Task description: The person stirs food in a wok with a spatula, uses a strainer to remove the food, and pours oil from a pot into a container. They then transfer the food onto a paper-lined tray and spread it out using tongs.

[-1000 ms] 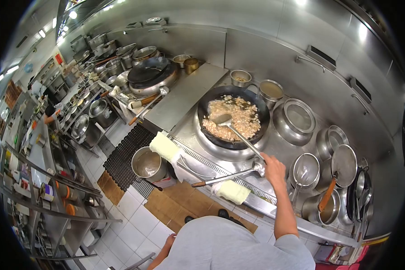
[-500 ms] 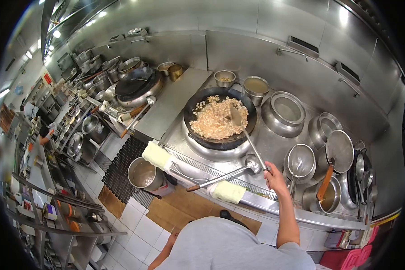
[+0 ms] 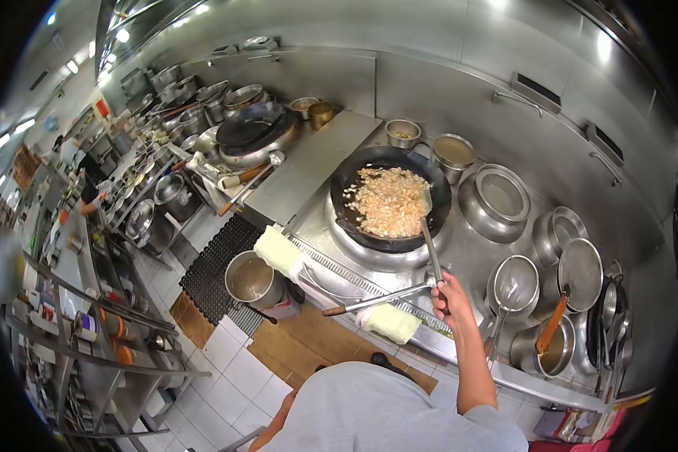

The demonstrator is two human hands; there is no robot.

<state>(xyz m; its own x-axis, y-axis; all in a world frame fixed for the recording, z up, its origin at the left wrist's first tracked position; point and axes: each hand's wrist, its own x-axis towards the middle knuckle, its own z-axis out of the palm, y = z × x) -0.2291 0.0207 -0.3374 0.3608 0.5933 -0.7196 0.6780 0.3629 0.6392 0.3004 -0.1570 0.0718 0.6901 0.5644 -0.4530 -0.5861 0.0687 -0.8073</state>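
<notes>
A long-handled metal spatula is gripped at its handle in my right hand. Its blade rests at the right edge of chopped, light brown food in a large black wok on the steel stove. Below the wok, a ladle with a wooden-tipped handle lies across the stove's front edge, close to my right hand. My left hand hangs low beside my body, mostly hidden by the grey shirt, and its fingers cannot be made out.
Metal bowls stand behind the wok. Strainers and pots sit to the right. Folded cloths lie along the front rail. A bucket is on the floor at left. Another person stands at far left.
The view has shifted, so the stove sits farther right. The spatula blade has moved from within the food to its right edge, and its handle is more upright.
</notes>
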